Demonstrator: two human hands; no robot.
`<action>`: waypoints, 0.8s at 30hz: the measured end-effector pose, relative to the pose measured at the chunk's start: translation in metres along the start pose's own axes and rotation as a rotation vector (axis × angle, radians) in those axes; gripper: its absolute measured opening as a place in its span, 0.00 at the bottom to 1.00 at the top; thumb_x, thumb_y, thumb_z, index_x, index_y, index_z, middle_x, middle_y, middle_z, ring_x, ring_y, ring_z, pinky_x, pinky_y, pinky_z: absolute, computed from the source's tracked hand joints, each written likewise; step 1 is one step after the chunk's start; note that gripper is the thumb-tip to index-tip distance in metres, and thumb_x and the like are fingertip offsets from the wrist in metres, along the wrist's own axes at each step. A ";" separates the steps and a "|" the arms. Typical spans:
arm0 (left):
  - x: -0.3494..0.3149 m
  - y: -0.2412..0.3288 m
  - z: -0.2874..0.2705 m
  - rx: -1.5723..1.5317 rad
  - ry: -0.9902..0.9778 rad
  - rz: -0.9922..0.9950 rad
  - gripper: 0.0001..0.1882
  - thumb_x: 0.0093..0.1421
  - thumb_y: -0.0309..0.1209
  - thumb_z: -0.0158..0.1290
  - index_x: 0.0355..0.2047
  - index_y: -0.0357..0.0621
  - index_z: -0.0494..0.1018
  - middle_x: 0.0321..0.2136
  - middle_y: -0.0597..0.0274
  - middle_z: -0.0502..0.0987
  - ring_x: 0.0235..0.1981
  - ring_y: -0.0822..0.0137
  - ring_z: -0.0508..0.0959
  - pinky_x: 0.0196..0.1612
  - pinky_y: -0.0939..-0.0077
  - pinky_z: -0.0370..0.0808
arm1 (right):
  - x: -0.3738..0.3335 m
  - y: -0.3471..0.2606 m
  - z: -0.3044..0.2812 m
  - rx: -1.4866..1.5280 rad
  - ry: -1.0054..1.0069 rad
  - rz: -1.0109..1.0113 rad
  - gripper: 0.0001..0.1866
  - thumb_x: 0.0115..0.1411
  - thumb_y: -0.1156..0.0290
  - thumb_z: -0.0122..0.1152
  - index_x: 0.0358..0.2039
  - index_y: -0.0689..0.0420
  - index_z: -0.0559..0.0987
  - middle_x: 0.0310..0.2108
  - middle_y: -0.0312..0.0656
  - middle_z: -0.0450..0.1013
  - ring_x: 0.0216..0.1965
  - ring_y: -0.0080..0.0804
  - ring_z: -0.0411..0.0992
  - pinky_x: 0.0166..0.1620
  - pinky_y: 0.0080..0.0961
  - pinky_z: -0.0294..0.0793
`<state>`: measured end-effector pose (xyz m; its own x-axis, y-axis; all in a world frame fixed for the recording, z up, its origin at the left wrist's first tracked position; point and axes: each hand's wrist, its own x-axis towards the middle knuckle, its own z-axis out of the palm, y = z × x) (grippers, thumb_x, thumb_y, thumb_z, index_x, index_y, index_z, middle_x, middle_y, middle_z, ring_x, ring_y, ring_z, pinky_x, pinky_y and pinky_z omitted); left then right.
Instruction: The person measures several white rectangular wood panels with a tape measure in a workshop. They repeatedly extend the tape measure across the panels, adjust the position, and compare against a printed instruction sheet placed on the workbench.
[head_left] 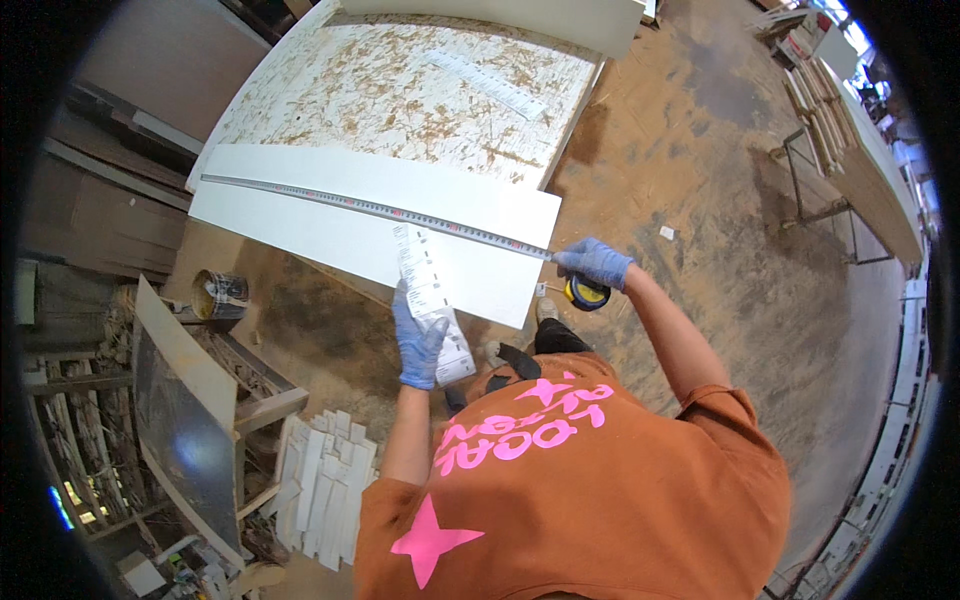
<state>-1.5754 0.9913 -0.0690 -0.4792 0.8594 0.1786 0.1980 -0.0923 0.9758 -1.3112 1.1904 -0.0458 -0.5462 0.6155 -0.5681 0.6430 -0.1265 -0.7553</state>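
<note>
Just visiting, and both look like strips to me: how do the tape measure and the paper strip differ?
The tape measure runs long and narrow across the white board; the paper strip is shorter and wider. The tape measure has a yellow-and-dark case; the paper strip has none. The right hand holds the tape measure, the left hand the paper strip. Both bear printed marks.

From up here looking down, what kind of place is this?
Probably a woodworking shop. A tape measure stretches over a long white board, a pile of white strips lies nearby, and more boards are stacked off to the right.
</note>
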 end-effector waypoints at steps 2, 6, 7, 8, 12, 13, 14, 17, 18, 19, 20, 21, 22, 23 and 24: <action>0.007 0.018 0.003 0.090 0.046 0.008 0.47 0.45 0.45 0.59 0.57 0.37 0.48 0.52 0.52 0.58 0.54 0.60 0.60 0.56 0.67 0.58 | -0.001 -0.002 -0.003 0.022 -0.024 -0.036 0.22 0.52 0.50 0.56 0.25 0.60 0.79 0.20 0.37 0.72 0.22 0.24 0.66 0.30 0.24 0.67; 0.025 0.026 0.004 0.197 0.180 0.071 0.44 0.46 0.40 0.59 0.58 0.37 0.48 0.53 0.53 0.57 0.55 0.60 0.58 0.58 0.68 0.55 | 0.009 -0.002 -0.015 0.043 -0.099 -0.070 0.20 0.55 0.54 0.54 0.26 0.60 0.79 0.21 0.36 0.73 0.24 0.22 0.67 0.32 0.22 0.68; 0.031 0.027 0.004 0.208 0.208 0.078 0.44 0.46 0.39 0.59 0.58 0.37 0.48 0.53 0.53 0.57 0.55 0.60 0.58 0.58 0.68 0.54 | 0.008 -0.007 -0.021 0.026 -0.110 -0.060 0.19 0.55 0.55 0.53 0.26 0.60 0.79 0.21 0.36 0.73 0.24 0.22 0.67 0.32 0.22 0.68; 0.037 0.030 0.007 0.219 0.236 0.086 0.44 0.46 0.39 0.59 0.58 0.37 0.48 0.53 0.53 0.57 0.55 0.61 0.58 0.58 0.68 0.54 | 0.009 -0.012 -0.028 0.008 -0.121 -0.051 0.19 0.55 0.55 0.53 0.25 0.60 0.79 0.21 0.36 0.73 0.24 0.22 0.67 0.32 0.22 0.68; 0.069 0.030 0.020 0.179 0.371 0.064 0.43 0.47 0.37 0.59 0.58 0.37 0.48 0.54 0.54 0.56 0.55 0.61 0.57 0.58 0.69 0.54 | 0.032 -0.008 -0.052 -0.016 -0.192 -0.094 0.20 0.56 0.55 0.52 0.27 0.61 0.78 0.21 0.36 0.72 0.24 0.21 0.66 0.31 0.23 0.67; 0.080 0.027 0.027 -0.049 0.366 0.058 0.45 0.47 0.35 0.59 0.59 0.37 0.44 0.54 0.52 0.56 0.54 0.61 0.58 0.57 0.68 0.55 | 0.035 -0.010 -0.059 -0.055 -0.230 -0.047 0.20 0.56 0.54 0.51 0.27 0.61 0.77 0.20 0.37 0.71 0.24 0.21 0.66 0.31 0.24 0.68; 0.087 0.024 0.032 -0.071 0.387 0.019 0.46 0.47 0.35 0.59 0.59 0.37 0.43 0.54 0.52 0.57 0.54 0.61 0.59 0.57 0.68 0.55 | 0.047 0.000 -0.065 -0.088 -0.253 -0.099 0.20 0.57 0.54 0.50 0.27 0.60 0.76 0.19 0.38 0.70 0.24 0.23 0.66 0.32 0.25 0.68; 0.101 0.015 0.043 -0.084 0.448 -0.079 0.46 0.47 0.32 0.58 0.59 0.38 0.40 0.53 0.50 0.58 0.54 0.60 0.60 0.56 0.69 0.56 | 0.060 -0.006 -0.079 -0.105 -0.287 -0.171 0.20 0.57 0.53 0.48 0.28 0.59 0.77 0.20 0.42 0.71 0.25 0.29 0.68 0.34 0.28 0.68; 0.104 0.014 0.047 -0.060 0.477 -0.097 0.46 0.48 0.30 0.58 0.60 0.39 0.40 0.53 0.49 0.58 0.53 0.60 0.60 0.56 0.69 0.57 | 0.063 -0.008 -0.083 -0.110 -0.330 -0.173 0.20 0.57 0.53 0.48 0.28 0.59 0.77 0.21 0.42 0.72 0.25 0.30 0.68 0.34 0.28 0.68; 0.107 0.013 0.050 -0.037 0.503 -0.114 0.45 0.48 0.29 0.57 0.60 0.39 0.40 0.53 0.49 0.58 0.53 0.59 0.60 0.56 0.69 0.57 | 0.065 -0.016 -0.089 -0.115 -0.370 -0.175 0.20 0.57 0.53 0.48 0.28 0.58 0.77 0.21 0.42 0.72 0.25 0.31 0.69 0.34 0.29 0.68; 0.110 0.011 0.051 -0.013 0.529 -0.131 0.45 0.49 0.27 0.56 0.60 0.39 0.39 0.53 0.48 0.58 0.53 0.59 0.60 0.56 0.70 0.57 | 0.068 -0.019 -0.094 -0.119 -0.410 -0.177 0.20 0.58 0.53 0.48 0.28 0.58 0.77 0.22 0.43 0.72 0.25 0.32 0.69 0.34 0.29 0.68; 0.112 0.009 0.051 0.010 0.535 -0.160 0.44 0.50 0.27 0.55 0.60 0.39 0.40 0.54 0.47 0.58 0.53 0.59 0.61 0.56 0.70 0.58 | 0.072 -0.017 -0.095 -0.098 -0.431 -0.150 0.20 0.58 0.54 0.47 0.27 0.59 0.77 0.22 0.41 0.72 0.25 0.28 0.68 0.33 0.26 0.68; 0.114 0.007 0.055 0.038 0.549 -0.151 0.43 0.50 0.26 0.55 0.60 0.38 0.40 0.53 0.47 0.58 0.53 0.59 0.61 0.56 0.69 0.58 | 0.076 -0.013 -0.096 -0.030 -0.475 -0.133 0.20 0.58 0.54 0.48 0.27 0.59 0.77 0.22 0.40 0.72 0.26 0.26 0.68 0.33 0.25 0.68; 0.115 0.007 0.058 0.066 0.563 -0.142 0.42 0.50 0.26 0.54 0.60 0.38 0.40 0.53 0.47 0.58 0.53 0.59 0.61 0.56 0.69 0.58 | 0.080 -0.008 -0.097 0.039 -0.517 -0.115 0.20 0.59 0.55 0.48 0.26 0.60 0.76 0.21 0.39 0.72 0.26 0.25 0.67 0.33 0.24 0.68; 0.118 0.006 0.061 0.094 0.581 -0.127 0.42 0.50 0.25 0.54 0.60 0.38 0.41 0.53 0.47 0.58 0.53 0.59 0.61 0.56 0.69 0.58 | 0.083 -0.010 -0.099 0.104 -0.560 -0.103 0.20 0.59 0.55 0.48 0.26 0.60 0.76 0.21 0.38 0.72 0.26 0.23 0.67 0.33 0.22 0.68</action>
<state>-1.5784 1.1228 -0.0496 -0.8876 0.4429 0.1262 0.1702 0.0609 0.9835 -1.3101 1.3198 -0.0534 -0.8223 0.1272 -0.5547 0.5305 -0.1812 -0.8281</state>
